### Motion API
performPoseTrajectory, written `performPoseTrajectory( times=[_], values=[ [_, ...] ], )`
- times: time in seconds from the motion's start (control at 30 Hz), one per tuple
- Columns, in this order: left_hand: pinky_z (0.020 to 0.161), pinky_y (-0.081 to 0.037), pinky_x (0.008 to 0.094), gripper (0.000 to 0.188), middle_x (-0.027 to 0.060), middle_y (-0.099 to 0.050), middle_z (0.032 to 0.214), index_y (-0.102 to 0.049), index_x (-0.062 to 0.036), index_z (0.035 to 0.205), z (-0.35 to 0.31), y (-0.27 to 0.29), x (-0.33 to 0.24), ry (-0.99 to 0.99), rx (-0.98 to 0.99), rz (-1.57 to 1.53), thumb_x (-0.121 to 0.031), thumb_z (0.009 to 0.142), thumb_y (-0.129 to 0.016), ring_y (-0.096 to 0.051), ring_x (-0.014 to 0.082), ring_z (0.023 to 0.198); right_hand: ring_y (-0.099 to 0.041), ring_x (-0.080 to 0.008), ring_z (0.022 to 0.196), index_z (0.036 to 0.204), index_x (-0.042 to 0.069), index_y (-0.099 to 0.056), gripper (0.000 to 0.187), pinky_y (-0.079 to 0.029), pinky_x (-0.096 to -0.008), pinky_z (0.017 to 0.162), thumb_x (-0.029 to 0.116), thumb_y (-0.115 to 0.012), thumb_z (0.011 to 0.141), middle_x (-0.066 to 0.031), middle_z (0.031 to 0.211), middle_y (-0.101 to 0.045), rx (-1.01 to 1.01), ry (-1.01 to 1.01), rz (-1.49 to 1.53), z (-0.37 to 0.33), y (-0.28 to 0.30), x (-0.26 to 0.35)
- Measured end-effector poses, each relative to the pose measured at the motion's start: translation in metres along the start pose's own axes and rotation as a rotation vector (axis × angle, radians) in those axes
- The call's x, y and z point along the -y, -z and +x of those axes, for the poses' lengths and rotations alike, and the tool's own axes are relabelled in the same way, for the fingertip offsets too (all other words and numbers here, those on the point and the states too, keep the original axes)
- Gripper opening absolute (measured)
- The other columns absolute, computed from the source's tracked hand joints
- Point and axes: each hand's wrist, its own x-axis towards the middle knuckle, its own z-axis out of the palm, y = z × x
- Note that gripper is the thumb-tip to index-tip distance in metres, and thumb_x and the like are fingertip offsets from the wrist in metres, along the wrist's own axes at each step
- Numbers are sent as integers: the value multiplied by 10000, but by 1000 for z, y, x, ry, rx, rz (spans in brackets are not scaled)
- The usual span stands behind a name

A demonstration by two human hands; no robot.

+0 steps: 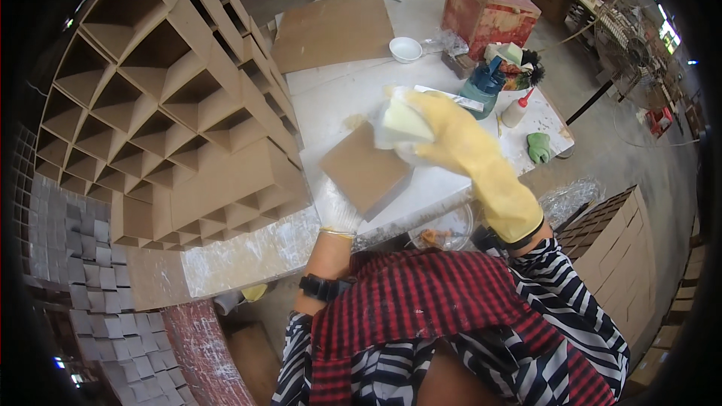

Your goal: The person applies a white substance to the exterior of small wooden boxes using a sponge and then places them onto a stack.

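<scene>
My left hand (335,204), in a thin white glove, grips the near left side of a small square brown cardboard box (364,168). The box sits turned cornerwise near the front edge of the white-stained worktable (248,256); some of the fingers are hidden by it. In a long yellow rubber glove, my right hand (444,124) is closed round a pale, whitish sponge block (404,122). That sponge is over the far right corner of the box; whether they touch I cannot tell. The sponge and glove are slightly blurred.
Open brown boxes (162,79) are stacked high on the left. Behind lie a flat brown board (335,30), a white bowl (405,49) and a red-stained crate (487,11). At right stand a teal jug (483,86), a red-tipped bottle (516,110) and a green cloth (538,147).
</scene>
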Motion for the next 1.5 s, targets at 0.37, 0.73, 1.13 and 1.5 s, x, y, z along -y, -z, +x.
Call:
performPoseTrajectory(
  times=[0.37,0.73,1.13,1.5],
  values=[
    [915,-469,416,540,139,-467,1318,-383,-53,1348,6,-30,5,80,-464,341,-443,991,-275,-489,262,1171,-619,-343,861,1198,182,-533,534,-497,-428,758,201,-708,694,-129,901,-623,44,-12,-243,-6,-20,7],
    [913,-491,402,444,114,-542,1231,-489,-51,1255,6,-24,-4,4,-572,154,-393,989,-386,-547,253,1092,-629,-340,884,1252,197,-502,515,-506,-426,783,141,-660,765,-116,943,-634,204,42,-383,-25,-15,11],
    [912,-488,342,560,87,-581,1177,-506,-54,1258,-9,-5,3,36,-329,500,-516,949,-433,-559,216,1094,-583,-335,905,1234,206,-536,609,-472,-426,774,191,-735,659,-120,925,-592,-94,153,-230,12,-10,3],
    [958,-452,324,581,80,-544,1247,-453,-38,1315,-14,-40,5,323,-498,520,-496,957,-435,-532,190,1131,-577,-347,941,1225,128,-549,564,-468,-438,817,190,-721,690,-149,929,-609,-7,322,-260,29,-24,-3]
  ],
)
